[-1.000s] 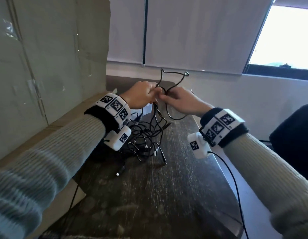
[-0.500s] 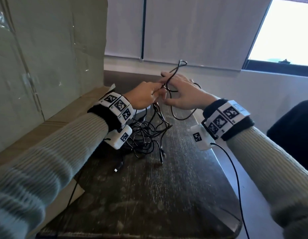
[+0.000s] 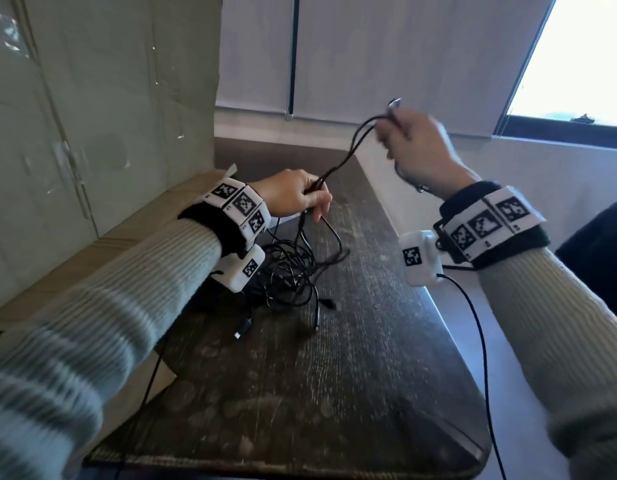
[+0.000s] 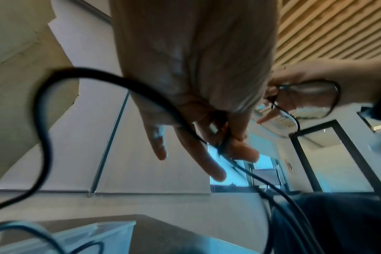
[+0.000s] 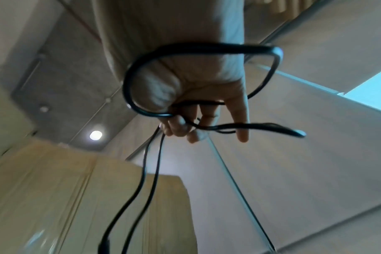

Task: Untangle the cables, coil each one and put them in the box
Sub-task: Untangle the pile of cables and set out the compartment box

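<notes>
While pinching one black cable (image 3: 338,164) above the table (image 3: 334,393): left hand (image 3: 293,199), right hand (image 3: 418,147), well apart.

Non-task surroundings as you see them from the head view.
A dark wood-grain table (image 3: 334,375) fills the lower centre of your frame. Pale roller blinds (image 3: 386,50) hang across the top centre, with a dark vertical strip between two panels. A bright window (image 3: 577,57) occupies the upper right corner, above a dark sill. A dark blue object (image 3: 604,251) sits at the right edge, too cropped to identify.
</notes>
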Tool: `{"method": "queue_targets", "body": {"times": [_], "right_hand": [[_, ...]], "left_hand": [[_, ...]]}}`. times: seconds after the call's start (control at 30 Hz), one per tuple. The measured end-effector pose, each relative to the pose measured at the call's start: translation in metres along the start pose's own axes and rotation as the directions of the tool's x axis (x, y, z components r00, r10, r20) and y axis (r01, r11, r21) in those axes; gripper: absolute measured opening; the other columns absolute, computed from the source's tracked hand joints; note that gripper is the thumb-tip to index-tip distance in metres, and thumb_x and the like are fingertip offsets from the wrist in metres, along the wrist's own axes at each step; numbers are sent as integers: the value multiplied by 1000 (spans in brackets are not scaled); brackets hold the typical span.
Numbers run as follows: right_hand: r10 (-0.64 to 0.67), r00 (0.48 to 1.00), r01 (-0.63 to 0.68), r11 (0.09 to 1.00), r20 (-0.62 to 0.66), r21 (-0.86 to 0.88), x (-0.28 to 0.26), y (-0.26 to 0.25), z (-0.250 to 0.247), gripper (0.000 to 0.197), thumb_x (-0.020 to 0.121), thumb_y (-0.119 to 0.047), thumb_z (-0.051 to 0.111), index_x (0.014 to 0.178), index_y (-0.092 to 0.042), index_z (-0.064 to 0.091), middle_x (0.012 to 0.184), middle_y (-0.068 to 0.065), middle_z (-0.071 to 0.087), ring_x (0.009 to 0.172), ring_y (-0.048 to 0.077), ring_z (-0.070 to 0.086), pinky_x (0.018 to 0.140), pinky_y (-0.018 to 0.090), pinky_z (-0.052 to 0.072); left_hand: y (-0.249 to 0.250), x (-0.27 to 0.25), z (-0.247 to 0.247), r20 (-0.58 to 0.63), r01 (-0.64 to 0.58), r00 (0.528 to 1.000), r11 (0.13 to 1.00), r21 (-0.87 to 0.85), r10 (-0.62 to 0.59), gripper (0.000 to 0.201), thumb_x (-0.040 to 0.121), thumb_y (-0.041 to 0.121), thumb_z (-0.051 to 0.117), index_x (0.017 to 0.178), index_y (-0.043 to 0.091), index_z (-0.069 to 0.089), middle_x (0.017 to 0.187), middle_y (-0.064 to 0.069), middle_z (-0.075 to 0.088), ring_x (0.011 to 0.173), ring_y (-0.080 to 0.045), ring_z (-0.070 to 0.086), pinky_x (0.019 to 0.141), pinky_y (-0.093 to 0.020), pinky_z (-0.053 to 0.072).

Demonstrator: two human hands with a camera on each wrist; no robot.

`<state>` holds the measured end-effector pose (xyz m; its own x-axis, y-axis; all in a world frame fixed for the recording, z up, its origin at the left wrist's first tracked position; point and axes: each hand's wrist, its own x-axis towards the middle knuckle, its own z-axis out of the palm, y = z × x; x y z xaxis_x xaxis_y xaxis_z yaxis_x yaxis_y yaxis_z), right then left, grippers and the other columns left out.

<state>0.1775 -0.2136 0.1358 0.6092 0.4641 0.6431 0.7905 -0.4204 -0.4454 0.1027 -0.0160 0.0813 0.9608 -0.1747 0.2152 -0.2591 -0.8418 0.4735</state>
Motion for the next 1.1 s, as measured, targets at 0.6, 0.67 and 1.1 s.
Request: {"method": "queue_targets", "body": {"times": [0.6,0.67,1.1], "right_hand": [[422,878,-248,-1,226,969,8,14,-51,31,86,-1,57,63,-16,42,47,-5,37,37,8,28,34,15,29],[379,914,-360,590,146,723,-4,4,-30,21,94,-26,61,79,-16,50,54,-7,44,38,5,30,32,17,26],[44,918,11,991,393,-135,-39,-18,37,27,99,-30,52,83,-13,65,57,-9,46,42,2,41,42,13,31]], "left_hand": [[-44,-40,15,40,161,987,984,-71,-159,32,102,25,42,85,14,67,65,5,67,69,-20,63,80,-32,51],[-30,-39,12,-60,128,989,987,-94,-134,30,101,23,43,88,12,67,61,6,61,54,-2,54,63,-15,44],[12,-42,-10,-103,101,991,985,137,-88,28,101,31,42,86,22,64,65,15,64,50,7,50,63,2,35]]}}
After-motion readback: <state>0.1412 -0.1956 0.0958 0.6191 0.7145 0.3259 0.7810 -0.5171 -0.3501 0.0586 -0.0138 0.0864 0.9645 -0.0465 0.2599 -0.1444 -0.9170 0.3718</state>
